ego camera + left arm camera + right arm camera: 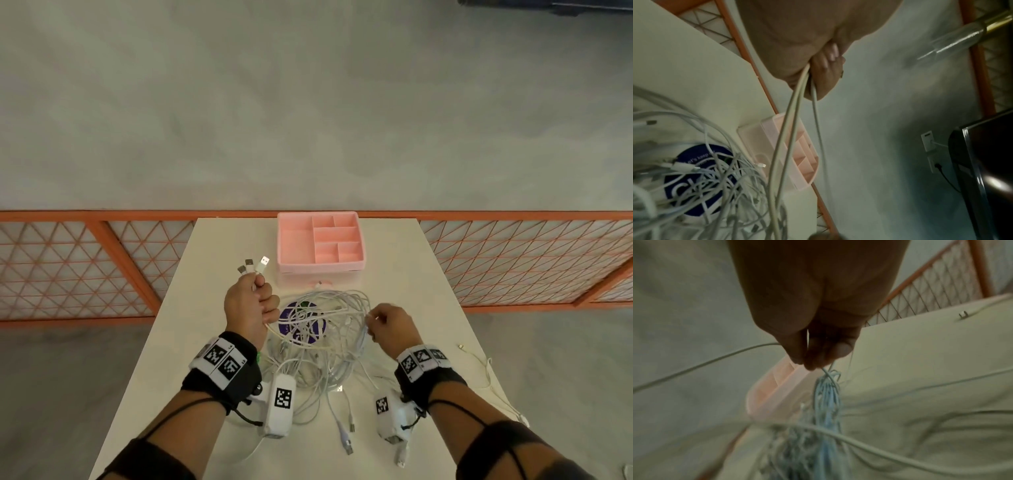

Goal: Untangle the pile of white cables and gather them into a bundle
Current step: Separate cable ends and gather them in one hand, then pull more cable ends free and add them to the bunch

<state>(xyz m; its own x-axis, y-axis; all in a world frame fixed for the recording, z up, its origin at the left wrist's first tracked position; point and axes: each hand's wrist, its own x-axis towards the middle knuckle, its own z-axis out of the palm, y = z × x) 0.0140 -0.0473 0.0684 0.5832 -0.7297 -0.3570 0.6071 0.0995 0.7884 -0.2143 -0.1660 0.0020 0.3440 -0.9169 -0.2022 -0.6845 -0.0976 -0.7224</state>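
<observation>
Gripped in our left hand (250,305) are three white cables, our fingers curled round them just below their plugs (254,266), which stand up above the fist; the left wrist view shows their cords running down from the fist into the heap. Beneath both hands spreads the white table (219,246), and at its far edge sits a pink divided tray (286,240), holding no cables. Between our hands lies the pile of white cables (325,346), a loose knot of loops over a dark blue round disc (286,317), with several plug ends trailing toward us. One more thin cable (479,363) lies apart near the table's right edge. Our right hand (390,325) pinches a single strand at the right side of the heap. We judge the untangling to be under way, with most cables still knotted. The next move likely calls for drawing that pinched strand free without tightening the loops, then passing its end to the left hand.
</observation>
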